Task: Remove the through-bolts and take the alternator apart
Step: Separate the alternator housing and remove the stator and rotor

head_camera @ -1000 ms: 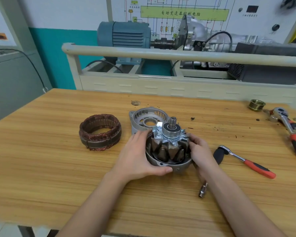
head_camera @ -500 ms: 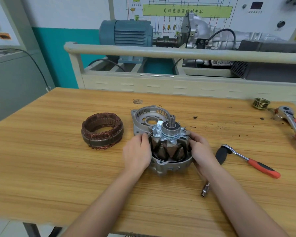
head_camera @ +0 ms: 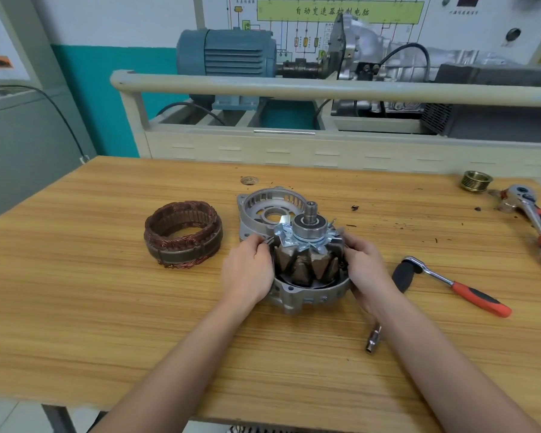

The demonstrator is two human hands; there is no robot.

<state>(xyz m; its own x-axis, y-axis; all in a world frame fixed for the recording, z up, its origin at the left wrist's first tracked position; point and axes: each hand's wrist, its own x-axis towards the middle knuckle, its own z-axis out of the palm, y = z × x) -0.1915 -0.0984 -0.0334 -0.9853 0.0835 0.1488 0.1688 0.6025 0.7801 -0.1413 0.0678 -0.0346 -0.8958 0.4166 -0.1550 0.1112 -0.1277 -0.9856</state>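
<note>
1. Both hands on the job: my left hand (head_camera: 247,271) and right hand (head_camera: 367,270) sit on opposite sides of the rear housing (head_camera: 306,296), mid tabletop (head_camera: 91,307), close to me.
2. Left grip: fingers curled over the housing rim, clamped on it. Right grip: same on the far side, fingers hooked over the rim by the fan blades.
3. Rotor (head_camera: 306,260) stands upright inside the housing, shaft up, bearing (head_camera: 310,226) seated near the shaft top.
4. Front housing (head_camera: 263,207) lies open side up just behind the rotor, touching or nearly so; can't tell which.
5. Stator (head_camera: 183,234) sits alone to the left, well apart from the housing.
6. Ratchet (head_camera: 453,284) with red handle lies right of my right hand, black socket (head_camera: 403,276) on its head.
7. Extension bar (head_camera: 374,339) pokes out from under my right forearm.
8. Far right corner: brass pulley (head_camera: 476,181), and a second ratchet (head_camera: 534,220) beside it.
</note>
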